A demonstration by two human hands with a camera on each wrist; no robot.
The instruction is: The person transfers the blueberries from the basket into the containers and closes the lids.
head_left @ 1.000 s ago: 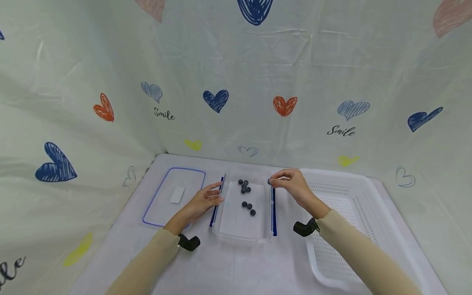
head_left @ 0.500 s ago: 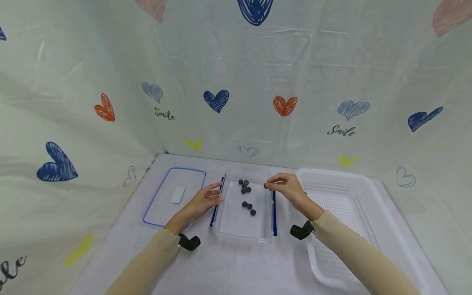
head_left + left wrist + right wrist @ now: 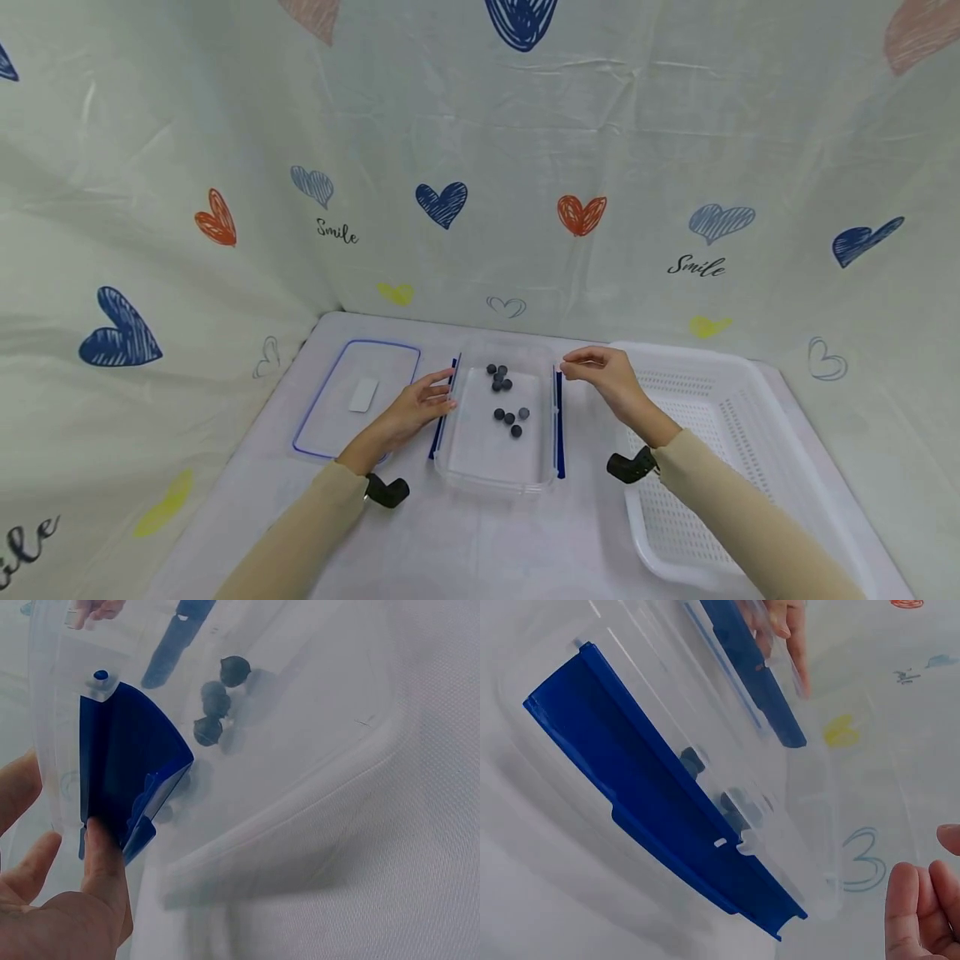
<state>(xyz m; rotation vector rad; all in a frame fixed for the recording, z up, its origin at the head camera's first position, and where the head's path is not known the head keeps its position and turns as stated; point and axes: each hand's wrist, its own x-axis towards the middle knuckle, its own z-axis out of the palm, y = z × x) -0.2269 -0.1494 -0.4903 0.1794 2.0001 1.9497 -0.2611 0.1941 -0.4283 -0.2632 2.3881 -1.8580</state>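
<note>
A clear plastic box (image 3: 480, 458) with blue side latches stands mid-table, its top uncovered. On its floor lie several dark round berries that look like blueberries (image 3: 516, 431), in two loose groups. My left hand (image 3: 411, 410) rests against the box's left side with fingers spread. In the left wrist view, a fingertip touches the hanging blue latch (image 3: 127, 757). Beyond the right wall, my right hand (image 3: 611, 379) hovers with fingers loosely bent and nothing visible between them. The right wrist view shows those fingers (image 3: 902, 904) apart from the box and its other latch (image 3: 637, 772).
A clear lid (image 3: 390, 367) with a blue rim lies left of the box, a white rectangle (image 3: 363, 395) on it. To the right stands a large white perforated basket (image 3: 693, 354). A heart-printed curtain (image 3: 510, 125) hangs behind the table.
My right hand has moved over the box and let go of one blueberry, which now lies beside the nearer group. That hand has drawn back to the right. The left hand has stayed put.
</note>
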